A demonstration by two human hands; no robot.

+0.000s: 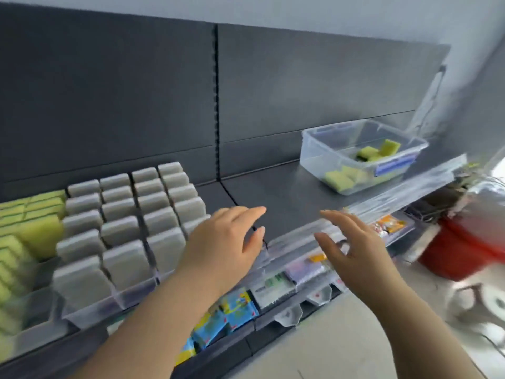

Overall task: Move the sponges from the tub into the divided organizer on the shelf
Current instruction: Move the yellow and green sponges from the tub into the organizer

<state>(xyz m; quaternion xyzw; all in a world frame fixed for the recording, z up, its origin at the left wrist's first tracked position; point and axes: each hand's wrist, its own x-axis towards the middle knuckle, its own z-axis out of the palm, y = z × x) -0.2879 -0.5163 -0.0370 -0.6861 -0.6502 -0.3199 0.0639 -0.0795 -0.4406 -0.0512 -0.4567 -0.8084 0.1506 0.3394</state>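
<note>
A clear plastic tub (322,149) stands on the dark shelf at the right and holds several yellow-green sponges (338,180). The divided organizer (90,310) fills the shelf's left part, with rows of grey sponges (123,231) standing upright and yellow-green sponges (35,231) in its leftmost lanes. My left hand (229,242) hovers just right of the organizer, fingers apart, holding nothing. My right hand (352,250) is over the shelf's clear front rail, also open and empty. Both hands are well short of the tub.
The bare dark shelf surface (273,203) lies between organizer and tub. A lower shelf holds colourful packets (235,310) behind clear dividers. A red bucket (470,247) and a stool (481,299) stand on the floor at the right. The dark back panel (136,91) rises behind the shelf.
</note>
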